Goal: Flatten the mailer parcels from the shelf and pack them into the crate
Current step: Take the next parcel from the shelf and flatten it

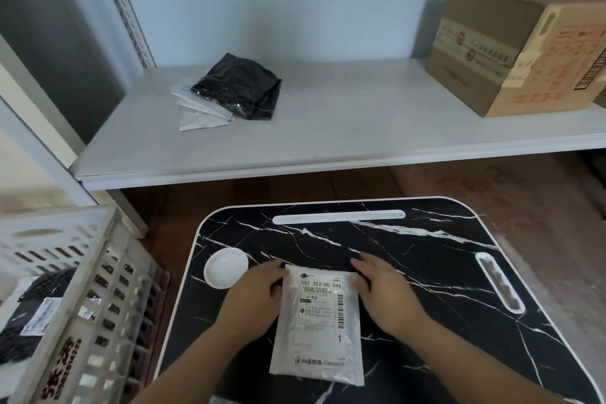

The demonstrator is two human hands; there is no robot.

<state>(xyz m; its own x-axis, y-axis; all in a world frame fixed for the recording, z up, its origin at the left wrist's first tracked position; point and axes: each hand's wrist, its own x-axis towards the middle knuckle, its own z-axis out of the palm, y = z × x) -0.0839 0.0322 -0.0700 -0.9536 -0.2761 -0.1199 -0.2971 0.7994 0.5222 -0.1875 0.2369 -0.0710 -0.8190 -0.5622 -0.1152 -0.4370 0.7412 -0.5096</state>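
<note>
Flattening in hand: left hand (254,300) and right hand (385,290), fingers straight, press either side of the white mailer (319,326) low centre on the desk (426,259), likely bound next for the crate (82,272) lower left.

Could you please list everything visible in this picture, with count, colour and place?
white mailer parcel: one, white with printed label, flat on the lap table
lap table: one, black marble pattern with white rim, centre foreground
small dish: one, white, lap table's left side
shelf: one, pale grey, behind the lap table
mailer pile: black mailer atop several silver-white ones, shelf left
cardboard box: one, brown, shelf right
crate: one, white slotted plastic, lower left
black mailer: at least one, with white label, inside the crate
hands: left hand and right hand, resting on the white mailer parcel's side edges
</note>
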